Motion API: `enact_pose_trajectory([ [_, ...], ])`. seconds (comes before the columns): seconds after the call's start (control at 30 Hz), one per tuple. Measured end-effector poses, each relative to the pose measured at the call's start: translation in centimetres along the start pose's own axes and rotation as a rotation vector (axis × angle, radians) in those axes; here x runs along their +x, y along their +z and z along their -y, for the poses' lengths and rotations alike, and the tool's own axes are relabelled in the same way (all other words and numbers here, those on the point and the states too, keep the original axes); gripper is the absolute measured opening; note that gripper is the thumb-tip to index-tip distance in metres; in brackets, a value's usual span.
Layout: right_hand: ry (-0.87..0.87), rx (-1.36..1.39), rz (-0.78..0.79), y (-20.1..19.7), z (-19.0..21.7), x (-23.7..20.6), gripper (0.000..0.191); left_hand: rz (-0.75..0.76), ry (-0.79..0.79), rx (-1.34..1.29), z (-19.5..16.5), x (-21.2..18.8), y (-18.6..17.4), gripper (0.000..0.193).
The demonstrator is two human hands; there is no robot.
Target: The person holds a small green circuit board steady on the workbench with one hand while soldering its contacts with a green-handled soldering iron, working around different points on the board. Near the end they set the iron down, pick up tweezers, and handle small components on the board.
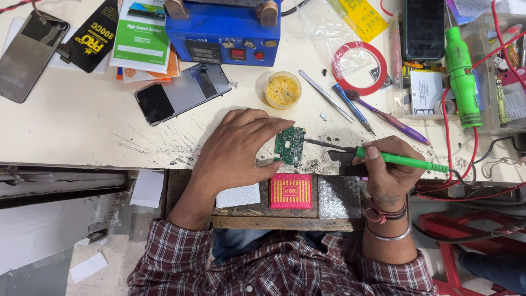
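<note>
A small green circuit board lies on the scratched white bench near its front edge. My left hand rests flat beside it, with the fingertips pressing on the board's left and upper edge. My right hand grips a green-handled soldering iron like a pen. Its dark metal tip touches the board's right edge. A red cable runs from the iron's rear end toward the right.
A round tub of yellow paste sits just behind the board. Tweezers, a purple tool, a red tape ring, a blue heater box and an opened phone lie farther back. A pink patterned pad lies on the wooden ledge.
</note>
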State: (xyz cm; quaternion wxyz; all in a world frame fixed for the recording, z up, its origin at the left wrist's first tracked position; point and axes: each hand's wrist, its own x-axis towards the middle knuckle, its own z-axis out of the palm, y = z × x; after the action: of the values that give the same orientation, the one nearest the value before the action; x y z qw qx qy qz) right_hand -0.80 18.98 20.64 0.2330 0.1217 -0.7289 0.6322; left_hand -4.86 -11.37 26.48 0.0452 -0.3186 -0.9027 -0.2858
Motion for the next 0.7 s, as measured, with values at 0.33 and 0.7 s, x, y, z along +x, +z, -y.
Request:
enact_pose_trajectory([
  [0.33, -0.023, -0.009, 0.020, -0.4, 0.5, 0.1, 0.017, -0.010, 0.001, 0.003, -0.6, 0.1, -0.1, 0.073],
  [0.7, 0.008, 0.014, 0.029, -0.5, 1.0, 0.3, 0.016, -0.012, 0.003, 0.003, -0.8, 0.2, -0.3, 0.073],
])
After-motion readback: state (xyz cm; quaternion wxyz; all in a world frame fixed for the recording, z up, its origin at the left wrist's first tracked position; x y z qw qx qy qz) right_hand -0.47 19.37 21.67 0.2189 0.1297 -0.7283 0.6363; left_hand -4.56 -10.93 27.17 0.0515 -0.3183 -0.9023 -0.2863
